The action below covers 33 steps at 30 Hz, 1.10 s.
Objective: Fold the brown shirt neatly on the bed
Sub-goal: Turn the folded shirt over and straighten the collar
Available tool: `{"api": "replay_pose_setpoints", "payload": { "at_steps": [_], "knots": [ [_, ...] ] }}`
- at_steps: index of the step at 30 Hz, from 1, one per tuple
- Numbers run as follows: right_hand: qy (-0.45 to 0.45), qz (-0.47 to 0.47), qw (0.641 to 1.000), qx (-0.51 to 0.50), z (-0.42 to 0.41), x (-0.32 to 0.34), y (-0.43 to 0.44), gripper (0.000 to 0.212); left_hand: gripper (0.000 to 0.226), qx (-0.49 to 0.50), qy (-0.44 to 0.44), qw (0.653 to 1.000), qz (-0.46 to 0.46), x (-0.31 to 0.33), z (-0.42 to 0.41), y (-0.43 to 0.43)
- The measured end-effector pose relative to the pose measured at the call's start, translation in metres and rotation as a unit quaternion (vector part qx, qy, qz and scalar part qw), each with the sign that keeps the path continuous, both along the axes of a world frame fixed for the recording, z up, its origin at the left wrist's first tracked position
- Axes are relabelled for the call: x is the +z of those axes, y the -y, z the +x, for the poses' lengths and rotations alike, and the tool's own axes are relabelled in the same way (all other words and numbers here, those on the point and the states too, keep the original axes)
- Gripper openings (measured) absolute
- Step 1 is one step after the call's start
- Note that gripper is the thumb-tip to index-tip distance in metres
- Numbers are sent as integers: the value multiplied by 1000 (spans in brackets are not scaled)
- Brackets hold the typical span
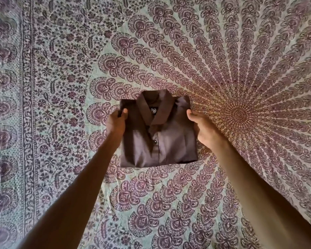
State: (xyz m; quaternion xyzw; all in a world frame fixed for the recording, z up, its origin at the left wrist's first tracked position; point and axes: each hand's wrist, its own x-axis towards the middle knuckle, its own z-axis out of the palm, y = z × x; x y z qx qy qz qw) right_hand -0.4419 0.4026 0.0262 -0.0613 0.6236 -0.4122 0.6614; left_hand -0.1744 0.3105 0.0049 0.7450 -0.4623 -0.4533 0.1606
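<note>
The brown shirt (169, 141) lies folded into a compact rectangle in the middle of the bed, collar at the far end and button placket facing up. My left hand (116, 123) grips its left edge near the collar, thumb on top and fingers curled under the fabric. My right hand (203, 128) holds the right edge at about the same height, thumb over the edge, fingers hidden beneath the shirt. Both forearms reach in from the bottom of the view.
The bed is covered by a patterned purple and pale green bedspread (241, 69) with a radial mandala centred right of the shirt. Its bordered edge (27, 105) runs down the left side.
</note>
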Motion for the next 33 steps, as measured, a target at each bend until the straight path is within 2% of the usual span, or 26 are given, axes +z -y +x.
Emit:
{"api": "replay_pose_setpoints", "payload": {
  "at_steps": [1, 4, 6, 9, 11, 13, 16, 19, 23, 28, 31, 33],
  "knots": [
    [-34, 18, 999, 14, 1, -4, 4, 24, 24, 1, -15, 1000, 14, -3, 3, 2],
    [-267, 65, 961, 37, 2, -21, 9, 36, 33, -22, -18, 998, 56, -11, 11, 2],
    [-345, 75, 935, 34, 4, -23, 10, 34, 35, -11, -46, 996, 70, -13, 12, 2],
    [-476, 51, 877, 47, 9, -19, 6, 28, 24, 23, -131, 987, 87, -12, 13, 6],
    [-523, 28, 852, 20, 14, -18, 2, 21, 21, 34, -156, 982, 96, -11, 14, 7],
    [-518, 19, 855, 20, 17, -18, 0, 19, 17, 51, -166, 980, 99, -11, 14, 6],
    [-418, 34, 908, 14, 18, -22, 2, 25, 21, 53, -184, 975, 110, -8, 15, 4],
    [-317, 32, 948, -6, 16, -23, 11, 14, 28, 39, -209, 970, 115, -6, 17, 5],
    [-294, 17, 955, 33, 9, -16, 30, 2, 28, 39, -235, 964, 118, -3, 15, 15],
    [-301, 39, 947, 100, 0, -27, 48, 21, 20, 40, -231, 963, 136, 6, 9, 23],
    [-232, 69, 967, 74, -5, -36, 50, 26, 19, 75, -273, 946, 155, 4, 8, 25],
    [-240, 74, 966, 61, -6, -47, 48, 23, 24, 66, -216, 962, 152, -2, 9, 27]
  ]
}}
